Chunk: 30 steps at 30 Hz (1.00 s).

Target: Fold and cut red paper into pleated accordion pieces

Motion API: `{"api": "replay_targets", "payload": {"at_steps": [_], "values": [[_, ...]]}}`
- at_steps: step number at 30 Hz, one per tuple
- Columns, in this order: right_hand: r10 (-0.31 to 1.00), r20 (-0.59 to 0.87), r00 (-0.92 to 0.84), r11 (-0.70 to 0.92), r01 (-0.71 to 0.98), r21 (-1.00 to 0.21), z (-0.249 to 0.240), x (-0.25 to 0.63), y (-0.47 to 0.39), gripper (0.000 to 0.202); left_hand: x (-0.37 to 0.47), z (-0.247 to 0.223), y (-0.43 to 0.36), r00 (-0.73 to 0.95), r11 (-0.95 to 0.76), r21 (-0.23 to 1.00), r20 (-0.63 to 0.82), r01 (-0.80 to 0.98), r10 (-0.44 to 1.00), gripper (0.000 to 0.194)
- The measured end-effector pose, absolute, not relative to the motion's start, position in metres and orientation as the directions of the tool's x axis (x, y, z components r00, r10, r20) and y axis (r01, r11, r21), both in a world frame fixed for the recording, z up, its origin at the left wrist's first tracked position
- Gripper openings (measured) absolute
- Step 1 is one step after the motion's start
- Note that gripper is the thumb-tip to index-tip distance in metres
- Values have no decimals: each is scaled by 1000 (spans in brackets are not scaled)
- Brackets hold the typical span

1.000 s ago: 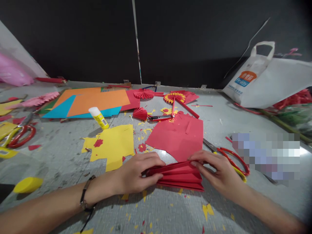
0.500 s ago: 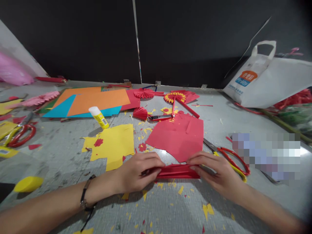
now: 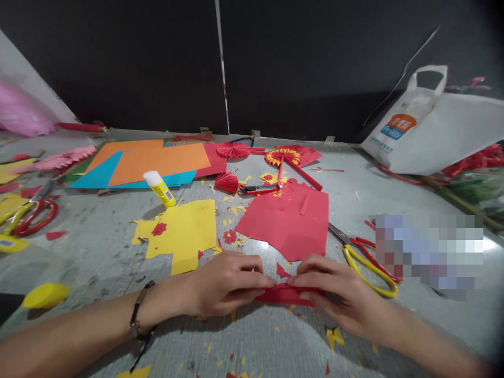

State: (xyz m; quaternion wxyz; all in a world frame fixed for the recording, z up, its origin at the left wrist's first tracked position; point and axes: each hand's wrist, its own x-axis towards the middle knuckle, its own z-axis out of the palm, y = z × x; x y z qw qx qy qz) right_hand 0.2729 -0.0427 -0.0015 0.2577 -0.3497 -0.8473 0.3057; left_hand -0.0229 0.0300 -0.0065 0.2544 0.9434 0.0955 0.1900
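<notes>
A folded strip of red paper (image 3: pixel 284 295) lies low on the table between my hands. My left hand (image 3: pixel 230 283) pinches its left end, fingers curled over the top edge. At the other end my right hand (image 3: pixel 334 286) grips it with thumb below and fingers above. The inner folds are partly hidden by my fingers. Just beyond sits a cut sheet of red paper (image 3: pixel 289 223), with a small red scrap (image 3: pixel 282 271) near my fingertips. Yellow paper (image 3: pixel 192 228) with ragged cut edges lies past my left hand. Scissors (image 3: pixel 370 268) with red and yellow handles rest beyond my right hand.
A glue stick (image 3: pixel 159 189) stands near orange sheets (image 3: pixel 161 163) and blue sheets (image 3: pixel 98 176). Pleated red rosettes (image 3: pixel 282 156) and a box cutter (image 3: pixel 260 189) lie at the back. More scissors (image 3: pixel 37 215) are at left, a white bag (image 3: pixel 429 126) at right. Small scraps litter the table.
Both hands have drawn the folded red paper slightly toward me. My right hand has shifted left, closer to my left hand, leaving less of the strip showing.
</notes>
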Motion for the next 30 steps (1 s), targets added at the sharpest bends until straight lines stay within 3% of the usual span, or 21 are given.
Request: {"api": "replay_targets", "payload": {"at_steps": [4,9,12,17,22,26,30], "values": [[749,123,-651,500,435,-748,3,265,-44,28,-20,-5,31,924,-853,515,281,84,260,29],[843,97,-530,364,427,-828,2,260,-41,19,-16,-2,31,906,-739,661,222,131,360,26],[853,97,-513,329,384,-863,2,257,-41,16,-15,2,33,919,-686,719,188,111,346,25],[822,91,-562,345,363,-866,4,253,-42,18,-15,5,34,944,-719,695,219,27,247,26],[787,77,-612,375,376,-848,7,253,-43,23,-14,3,31,936,-721,692,249,7,248,24],[751,96,-653,417,356,-836,9,252,-43,25,-12,3,26,901,-624,781,249,30,356,13],[758,126,-639,414,324,-850,5,251,-43,23,-7,5,17,848,-465,875,141,135,510,7]]}}
